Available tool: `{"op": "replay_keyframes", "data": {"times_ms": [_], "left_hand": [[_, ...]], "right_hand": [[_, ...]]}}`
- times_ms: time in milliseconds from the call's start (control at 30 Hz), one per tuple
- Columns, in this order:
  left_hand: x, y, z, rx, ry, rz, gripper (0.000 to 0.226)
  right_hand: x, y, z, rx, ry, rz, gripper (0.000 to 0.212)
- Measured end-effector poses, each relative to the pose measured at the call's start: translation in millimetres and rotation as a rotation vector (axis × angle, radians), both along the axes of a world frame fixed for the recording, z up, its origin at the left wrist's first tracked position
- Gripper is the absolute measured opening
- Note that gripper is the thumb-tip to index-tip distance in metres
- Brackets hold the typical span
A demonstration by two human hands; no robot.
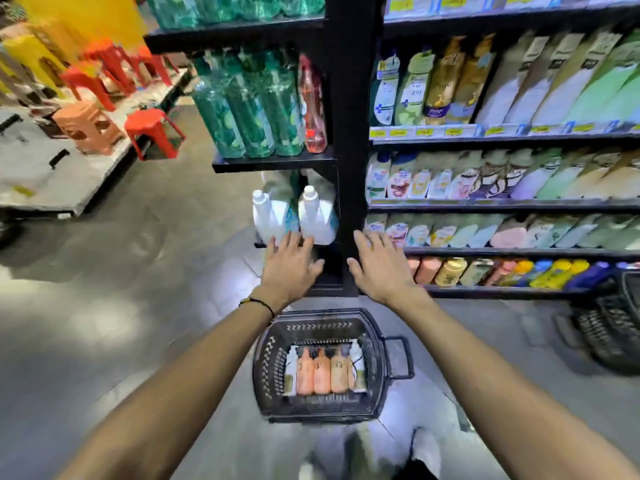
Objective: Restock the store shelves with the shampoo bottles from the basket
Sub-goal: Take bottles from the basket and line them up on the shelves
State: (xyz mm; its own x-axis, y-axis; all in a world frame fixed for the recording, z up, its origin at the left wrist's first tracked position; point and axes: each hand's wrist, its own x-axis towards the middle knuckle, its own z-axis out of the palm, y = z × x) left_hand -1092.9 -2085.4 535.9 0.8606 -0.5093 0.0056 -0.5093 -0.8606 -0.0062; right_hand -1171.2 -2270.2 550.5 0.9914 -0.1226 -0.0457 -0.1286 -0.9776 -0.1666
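Shampoo bottles lie side by side in the bottom of a black plastic basket, orange and tan ones in the middle and a paler one at each end, their caps pointing toward the shelving. The basket stands on the grey floor just ahead of the person's shoes, with a loop handle sticking out on its right side. Both bare arms reach forward over it, and neither hand holds anything. The left hand, with a thin dark band at the wrist, is palm down with fingers straight and slightly spread, seen in front of two white jugs on a low end shelf; whether it touches them cannot be told. The right hand is likewise flat and spread, seen against the black upright post at the corner of the unit. To the right of the post run the store shelves, rows packed with pouches and bottles in white, green, gold and peach, with yellow price tags along the edges. Above the jugs, tall green bottles stand on the end shelves beside one reddish bottle. A second dark basket sits at the far right edge, blurred. Off to the left, red and orange plastic stools rest on a low grey platform.
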Motion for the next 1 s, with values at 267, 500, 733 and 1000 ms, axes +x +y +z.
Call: {"op": "replay_keyframes", "data": {"times_ms": [267, 500, 733, 1000], "left_hand": [[24, 35, -62, 0.029, 0.113, 0.026, 0.051], [24, 59, -160, 0.080, 0.382, 0.138, 0.057], [22, 85, -288, 0.031, 0.700, 0.323, 0.056], [33, 112, -494, -0.163, 0.935, 0.680, 0.043]], "right_hand": [[7, 16, -75, 0.047, 0.213, -0.032, 0.056], [22, 11, -177, 0.137, 0.397, -0.041, 0.049], [14, 12, -297, 0.197, 0.567, -0.091, 0.063], [7, 41, -480, 0.327, 0.664, -0.318, 0.058]]}}
